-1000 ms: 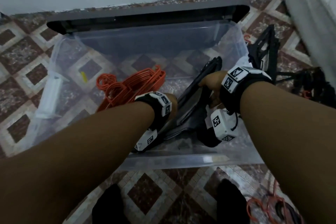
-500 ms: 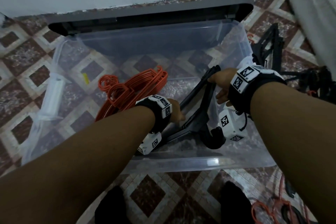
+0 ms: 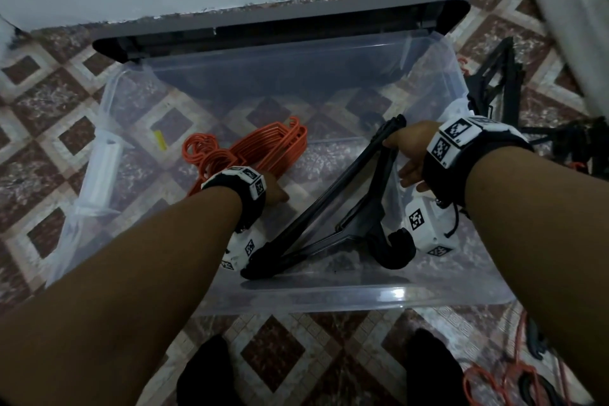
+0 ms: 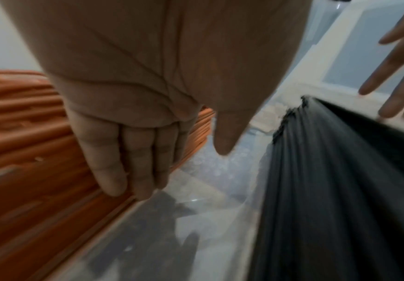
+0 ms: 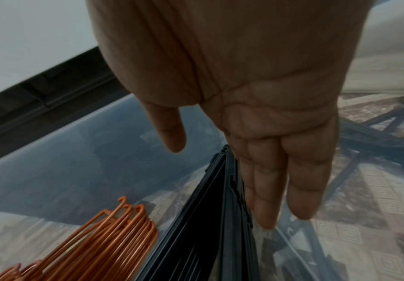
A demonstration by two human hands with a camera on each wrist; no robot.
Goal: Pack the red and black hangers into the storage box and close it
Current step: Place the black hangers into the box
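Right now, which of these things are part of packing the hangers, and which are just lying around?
Part of the job:
red hangers, in the box
black hangers, in the box, right hand touching them
left hand, open
box
lid, still open
more black hangers on the floor

Lying about:
plastic bag
white cushion

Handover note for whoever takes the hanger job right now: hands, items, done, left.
Left hand: open, holding nothing, inside the storage box between the two bundles.
Right hand: open, straight fingers against the upper end of the black hangers.
Red hangers: lying in the box, left side.
Black bundle: in the box, right side, leaning tilted.
More black hangers and more red hangers on the floor outside.
Lid: off, behind the box.
Left: settle bundle, pack the rest, close.
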